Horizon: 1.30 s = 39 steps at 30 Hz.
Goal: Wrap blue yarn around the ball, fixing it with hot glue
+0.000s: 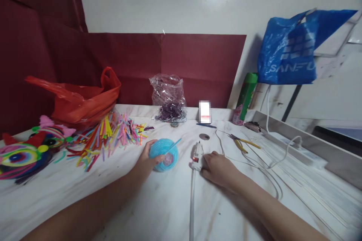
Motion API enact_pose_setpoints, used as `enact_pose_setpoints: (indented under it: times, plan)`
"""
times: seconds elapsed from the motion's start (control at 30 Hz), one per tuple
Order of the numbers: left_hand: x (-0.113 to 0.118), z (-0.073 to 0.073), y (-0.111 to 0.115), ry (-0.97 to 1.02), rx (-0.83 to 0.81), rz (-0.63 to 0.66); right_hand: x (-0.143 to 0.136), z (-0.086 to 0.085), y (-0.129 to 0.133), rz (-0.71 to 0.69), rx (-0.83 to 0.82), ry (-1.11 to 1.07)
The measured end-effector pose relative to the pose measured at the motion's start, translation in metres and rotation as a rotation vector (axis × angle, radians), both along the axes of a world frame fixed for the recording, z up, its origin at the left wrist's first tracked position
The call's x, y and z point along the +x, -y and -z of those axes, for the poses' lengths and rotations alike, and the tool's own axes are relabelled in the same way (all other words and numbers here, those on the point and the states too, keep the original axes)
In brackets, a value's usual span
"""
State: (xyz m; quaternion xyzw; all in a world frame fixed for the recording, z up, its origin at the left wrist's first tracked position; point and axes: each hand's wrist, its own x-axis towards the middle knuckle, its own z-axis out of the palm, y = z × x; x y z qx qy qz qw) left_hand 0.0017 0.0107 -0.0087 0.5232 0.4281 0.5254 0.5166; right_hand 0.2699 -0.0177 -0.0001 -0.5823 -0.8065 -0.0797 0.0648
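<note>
My left hand (149,158) grips a round, light-blue ribbed piece (160,146) that looks wound from strips. A pale pinkish centre shows on it, and a thin blue strip (175,143) sticks out from it to the upper right. My right hand (216,167) is closed at the right side of a white glue gun (198,154), where the handle lies hidden under the fingers. The gun rests on the table, nozzle pointing away, with an orange-red light on its body. From its rear a long whitish stick (192,203) runs toward me.
Colourful strips (113,135), a red bag (85,99) and colourful decorated pieces (25,156) lie left. Behind are a clear bag (169,98) and phone (205,112). Yellow-handled pliers (240,145), cables, a power strip (296,148), a green spray can (245,98) and long sticks occupy the right.
</note>
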Motion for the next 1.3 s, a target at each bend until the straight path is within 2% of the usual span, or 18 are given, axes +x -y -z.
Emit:
enact_pose_setpoints:
  times: [0.07,0.13,0.2,0.27,0.33,0.4,0.53,0.73,0.97,1.2,1.3]
  plan:
    - [0.002,0.001,0.001,-0.004,0.003,0.013,-0.001,-0.004,0.004,-0.021,0.047,-0.036]
    - [0.002,0.003,0.001,-0.03,0.022,0.019,-0.004,-0.007,0.007,-0.06,0.227,-0.147]
    - [0.003,0.005,0.001,-0.059,0.072,0.034,-0.009,-0.009,0.01,-0.178,0.478,-0.293]
    - [0.003,0.007,0.001,-0.08,0.105,0.057,-0.016,-0.011,0.014,-0.363,0.633,-0.385]
    - [0.003,0.007,0.001,-0.089,0.118,0.075,-0.024,-0.012,0.019,-0.515,0.669,-0.415]
    - [0.003,0.007,0.002,-0.103,0.127,0.069,-0.03,-0.013,0.025,-0.586,0.682,-0.423]
    - [0.005,0.002,0.006,-0.119,0.163,0.037,-0.04,-0.021,0.03,-0.583,0.74,-0.428]
    - [0.006,-0.006,0.011,-0.116,0.129,-0.006,-0.057,-0.033,0.018,-0.459,0.714,-0.325]
    - [0.003,0.005,0.005,-0.143,0.178,0.031,-0.059,-0.012,0.011,-0.478,0.658,-0.443]
    - [0.005,0.0,0.009,-0.1,0.133,0.028,-0.057,-0.006,0.014,-0.494,0.616,-0.442]
    - [0.006,-0.001,0.011,-0.106,0.148,0.021,-0.056,-0.004,0.015,-0.454,0.583,-0.469]
